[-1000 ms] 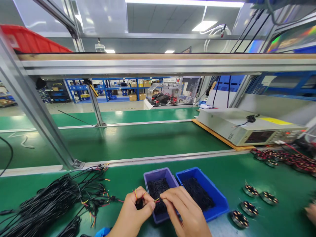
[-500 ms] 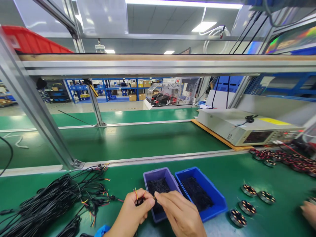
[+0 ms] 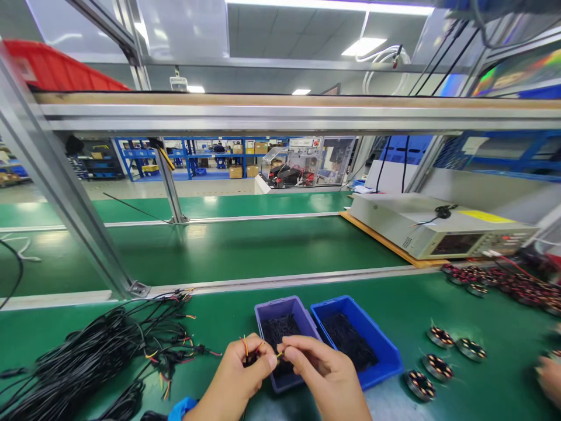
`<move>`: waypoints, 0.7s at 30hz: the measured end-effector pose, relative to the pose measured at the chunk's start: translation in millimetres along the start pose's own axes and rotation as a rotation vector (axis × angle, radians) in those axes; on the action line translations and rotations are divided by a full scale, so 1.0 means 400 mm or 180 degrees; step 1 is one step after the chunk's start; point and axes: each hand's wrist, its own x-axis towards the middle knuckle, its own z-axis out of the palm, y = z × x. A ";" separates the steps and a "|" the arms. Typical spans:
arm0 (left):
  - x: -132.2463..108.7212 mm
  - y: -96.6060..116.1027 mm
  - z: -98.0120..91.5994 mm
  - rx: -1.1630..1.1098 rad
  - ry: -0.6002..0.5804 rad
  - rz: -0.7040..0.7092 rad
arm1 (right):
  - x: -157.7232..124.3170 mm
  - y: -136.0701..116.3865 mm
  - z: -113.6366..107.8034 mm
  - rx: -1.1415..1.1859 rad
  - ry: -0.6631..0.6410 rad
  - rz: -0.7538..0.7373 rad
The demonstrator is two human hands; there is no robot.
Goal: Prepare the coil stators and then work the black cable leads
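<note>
My left hand [image 3: 245,368] is closed round the end of a cable, with its thin yellow and red wires [image 3: 246,346] sticking up between the fingers. A short yellow wire end [image 3: 279,354] spans the gap between my two hands. My right hand [image 3: 326,368] pinches at the tip of that wire; whatever lies between its fingertips is too small to make out. Both hands are over the front part of a purple bin [image 3: 277,304] that holds small thin black pieces [image 3: 279,328]. Beside it stands a blue bin [image 3: 388,362] with similar black pieces [image 3: 348,344].
A heap of black cables [image 3: 87,356] with bare coloured ends lies at left. Round motor stators [image 3: 438,367] sit at right, with more [image 3: 504,283] behind. A grey instrument [image 3: 394,219] stands back right. Another person's hand [image 3: 550,374] shows at the right edge. A metal shelf beam [image 3: 280,120] crosses above.
My right hand has turned and drawn slightly right, its fingers more curled. More of the yellow wire shows between the hands. The left hand keeps its grip.
</note>
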 end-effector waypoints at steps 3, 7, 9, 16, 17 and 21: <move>-0.001 -0.003 -0.001 -0.0018 0.0001 0.0004 | -0.004 -0.015 -0.001 -0.0381 -0.0090 -0.0262; -0.001 -0.016 -0.007 -0.0121 -0.0032 -0.0105 | 0.004 -0.024 -0.020 -0.1002 -0.0476 -0.0855; 0.000 -0.020 -0.010 -0.0081 -0.0090 -0.0156 | 0.022 -0.016 -0.030 -0.1489 -0.0447 -0.1023; 0.001 -0.020 -0.005 -0.0039 -0.0004 -0.0118 | 0.081 0.018 -0.002 -0.3513 -0.1226 -0.0731; 0.001 -0.020 -0.003 -0.0035 -0.0007 -0.0104 | 0.082 0.018 0.003 -0.3483 -0.1247 -0.0744; 0.001 -0.019 -0.002 -0.0006 -0.0047 -0.0098 | 0.081 0.010 0.009 -0.3319 -0.1114 -0.0708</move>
